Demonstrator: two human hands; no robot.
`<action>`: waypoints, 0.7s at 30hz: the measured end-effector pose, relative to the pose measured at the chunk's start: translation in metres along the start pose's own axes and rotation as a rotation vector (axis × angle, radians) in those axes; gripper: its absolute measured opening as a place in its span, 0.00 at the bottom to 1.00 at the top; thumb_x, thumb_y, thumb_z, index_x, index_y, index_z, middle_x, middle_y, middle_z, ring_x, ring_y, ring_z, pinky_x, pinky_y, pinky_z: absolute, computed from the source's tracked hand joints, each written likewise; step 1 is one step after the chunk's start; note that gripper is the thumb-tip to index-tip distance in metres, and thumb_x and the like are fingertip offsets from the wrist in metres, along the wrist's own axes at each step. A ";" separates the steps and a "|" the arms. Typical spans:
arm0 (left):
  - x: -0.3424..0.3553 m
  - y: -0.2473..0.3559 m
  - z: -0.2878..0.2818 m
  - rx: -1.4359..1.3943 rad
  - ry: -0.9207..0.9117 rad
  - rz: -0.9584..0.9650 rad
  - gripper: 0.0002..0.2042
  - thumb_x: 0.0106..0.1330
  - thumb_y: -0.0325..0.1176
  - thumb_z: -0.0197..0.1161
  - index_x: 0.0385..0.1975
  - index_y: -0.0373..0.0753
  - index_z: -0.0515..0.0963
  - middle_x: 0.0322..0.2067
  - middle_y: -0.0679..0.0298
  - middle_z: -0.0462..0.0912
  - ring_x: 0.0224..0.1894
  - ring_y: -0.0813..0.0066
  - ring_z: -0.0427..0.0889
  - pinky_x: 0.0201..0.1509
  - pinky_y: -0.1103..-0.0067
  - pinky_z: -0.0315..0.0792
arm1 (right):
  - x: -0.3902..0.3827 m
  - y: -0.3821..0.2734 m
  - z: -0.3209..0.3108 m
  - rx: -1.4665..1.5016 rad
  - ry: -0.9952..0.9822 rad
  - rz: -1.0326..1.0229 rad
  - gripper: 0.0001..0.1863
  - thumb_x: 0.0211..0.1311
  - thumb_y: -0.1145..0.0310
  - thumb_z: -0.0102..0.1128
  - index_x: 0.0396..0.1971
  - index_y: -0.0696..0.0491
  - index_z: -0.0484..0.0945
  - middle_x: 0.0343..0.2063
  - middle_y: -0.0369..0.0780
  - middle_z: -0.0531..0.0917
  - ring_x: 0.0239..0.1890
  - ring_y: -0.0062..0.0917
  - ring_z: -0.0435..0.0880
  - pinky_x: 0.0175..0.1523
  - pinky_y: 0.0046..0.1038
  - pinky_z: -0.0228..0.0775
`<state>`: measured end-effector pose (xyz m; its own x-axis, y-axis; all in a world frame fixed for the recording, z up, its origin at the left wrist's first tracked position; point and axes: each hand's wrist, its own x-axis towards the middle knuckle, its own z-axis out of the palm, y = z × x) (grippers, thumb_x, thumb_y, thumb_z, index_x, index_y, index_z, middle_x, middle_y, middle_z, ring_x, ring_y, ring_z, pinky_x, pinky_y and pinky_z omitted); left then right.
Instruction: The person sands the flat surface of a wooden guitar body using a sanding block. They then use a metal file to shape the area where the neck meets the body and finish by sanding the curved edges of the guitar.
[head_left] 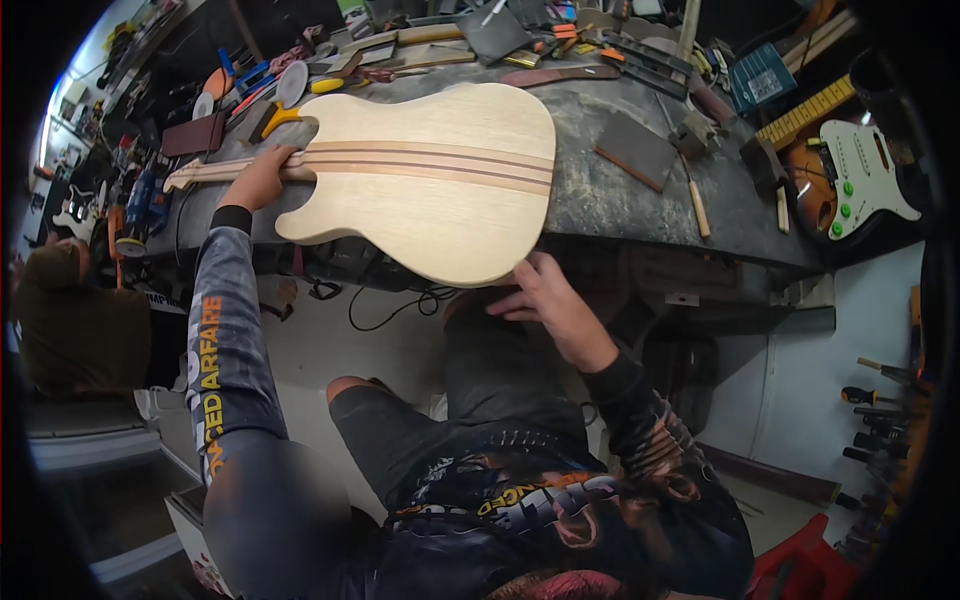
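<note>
An unfinished electric guitar [430, 215] of pale bare wood lies across the bench, its body partly past the front edge. Darker and pinkish strips run lengthwise down its middle. The neck points left, and my left hand [262, 180] is closed around it where it meets the body. At the body's lower right edge, my right hand [550, 305] touches the rim with its fingertips. Its other fingers are stretched out and apart below the rim.
The dark workbench [585, 215] carries a grey flat block [636, 150], a wooden-handled tool [696, 205] and crowded tools at the back. Another guitar [860, 185] with a white pickguard stands at right. A person [80, 315] is at far left. A black cable [385, 318] hangs below the bench.
</note>
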<state>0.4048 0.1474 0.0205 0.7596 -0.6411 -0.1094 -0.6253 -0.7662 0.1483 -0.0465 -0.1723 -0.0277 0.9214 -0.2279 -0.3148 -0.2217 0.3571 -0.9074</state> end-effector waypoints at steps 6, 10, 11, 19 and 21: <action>0.006 0.021 -0.012 0.321 -0.019 0.030 0.23 0.66 0.16 0.64 0.60 0.43 0.78 0.60 0.57 0.82 0.68 0.51 0.81 0.67 0.53 0.75 | 0.030 0.017 0.023 0.379 -0.012 -0.045 0.32 0.84 0.58 0.63 0.77 0.57 0.63 0.70 0.47 0.79 0.68 0.36 0.84 0.72 0.48 0.79; -0.001 0.028 -0.018 0.401 -0.027 0.063 0.26 0.60 0.23 0.72 0.60 0.47 0.78 0.61 0.61 0.82 0.72 0.54 0.79 0.71 0.43 0.66 | 0.031 0.029 0.021 0.463 0.000 -0.103 0.33 0.82 0.62 0.63 0.78 0.57 0.63 0.71 0.47 0.79 0.70 0.37 0.83 0.73 0.50 0.78; -0.007 0.026 -0.022 0.369 -0.005 0.085 0.28 0.58 0.26 0.73 0.61 0.48 0.78 0.60 0.62 0.82 0.71 0.54 0.79 0.71 0.44 0.65 | 0.030 0.030 0.018 0.467 -0.007 -0.101 0.33 0.82 0.62 0.63 0.78 0.57 0.63 0.71 0.47 0.79 0.70 0.37 0.83 0.73 0.50 0.78; -0.116 0.067 -0.031 0.153 0.053 0.155 0.15 0.51 0.24 0.66 0.41 0.37 0.79 0.44 0.49 0.81 0.55 0.38 0.81 0.55 0.51 0.75 | 0.026 0.040 -0.060 0.470 -0.101 -0.147 0.31 0.82 0.66 0.64 0.77 0.59 0.66 0.68 0.45 0.81 0.69 0.34 0.84 0.73 0.45 0.79; -0.169 0.074 -0.011 -0.011 0.072 0.078 0.14 0.51 0.23 0.64 0.40 0.34 0.77 0.41 0.46 0.79 0.50 0.35 0.81 0.52 0.54 0.76 | 0.023 0.040 -0.073 0.468 -0.125 -0.138 0.31 0.83 0.64 0.64 0.77 0.60 0.66 0.68 0.44 0.82 0.70 0.31 0.84 0.75 0.38 0.76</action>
<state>0.2316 0.1994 0.0604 0.7200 -0.6935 -0.0262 -0.6811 -0.7134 0.1649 -0.0578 -0.2292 -0.0917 0.9695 -0.2015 -0.1395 0.0450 0.7057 -0.7071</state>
